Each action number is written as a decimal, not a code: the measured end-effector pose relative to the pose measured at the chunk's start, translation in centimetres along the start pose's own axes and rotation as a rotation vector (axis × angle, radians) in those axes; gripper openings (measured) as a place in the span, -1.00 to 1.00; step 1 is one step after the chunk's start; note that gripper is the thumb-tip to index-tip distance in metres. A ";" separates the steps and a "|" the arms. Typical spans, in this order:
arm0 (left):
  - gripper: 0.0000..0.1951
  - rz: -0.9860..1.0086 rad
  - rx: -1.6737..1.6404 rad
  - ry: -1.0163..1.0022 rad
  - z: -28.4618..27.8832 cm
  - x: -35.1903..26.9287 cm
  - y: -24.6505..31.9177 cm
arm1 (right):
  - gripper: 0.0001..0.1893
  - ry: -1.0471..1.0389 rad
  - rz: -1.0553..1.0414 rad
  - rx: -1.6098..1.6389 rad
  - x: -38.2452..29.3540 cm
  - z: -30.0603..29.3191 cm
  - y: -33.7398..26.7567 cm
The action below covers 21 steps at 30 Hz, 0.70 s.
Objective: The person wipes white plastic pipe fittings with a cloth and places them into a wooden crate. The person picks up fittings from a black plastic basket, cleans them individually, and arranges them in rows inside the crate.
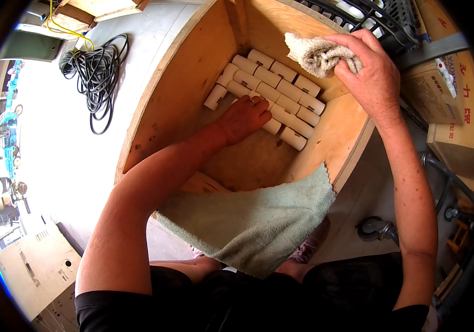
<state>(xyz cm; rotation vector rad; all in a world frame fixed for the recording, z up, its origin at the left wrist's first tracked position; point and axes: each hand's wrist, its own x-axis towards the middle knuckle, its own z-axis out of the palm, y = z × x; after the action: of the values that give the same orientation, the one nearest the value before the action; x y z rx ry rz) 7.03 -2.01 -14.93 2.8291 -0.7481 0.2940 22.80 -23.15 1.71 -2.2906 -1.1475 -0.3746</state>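
Before me is a deep wooden box. On its floor lie many short, cream-coloured cylinders on their sides, packed in slanting rows; some bear small dark marks. My left hand reaches in from the near left, its fingers curled down at the near rows, on or just over a cylinder; what the fingertips hold is hidden. Over the box's far right wall, my right hand grips a crumpled whitish terry cloth. A pale green towel is draped over the near edge of the box.
A black plastic crate with white items stands beyond the box at upper right. Cardboard boxes with printing and a metal frame with a caster wheel are at right. Coiled black cable lies on the floor at left.
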 end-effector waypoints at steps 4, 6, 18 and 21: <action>-0.77 0.028 0.000 -0.004 0.2 0.2 0.3 | -0.61 -0.008 0.005 -0.005 0.0 0.0 0.0; -0.77 0.029 -0.012 -0.013 0.4 0.2 0.7 | -0.58 -0.021 0.006 -0.006 0.0 -0.1 -0.1; -0.66 -0.042 -0.017 0.011 1.0 0.2 1.0 | -0.64 0.003 -0.018 -0.011 0.0 0.1 0.2; -0.65 -0.063 -0.028 0.002 0.9 0.2 1.1 | -0.64 -0.009 -0.005 -0.010 0.1 0.0 0.1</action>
<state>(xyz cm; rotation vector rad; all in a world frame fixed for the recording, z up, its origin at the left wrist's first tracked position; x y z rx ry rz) 6.72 -3.26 -15.62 2.8193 -0.6555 0.2739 22.94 -23.16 1.67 -2.3010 -1.1585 -0.3726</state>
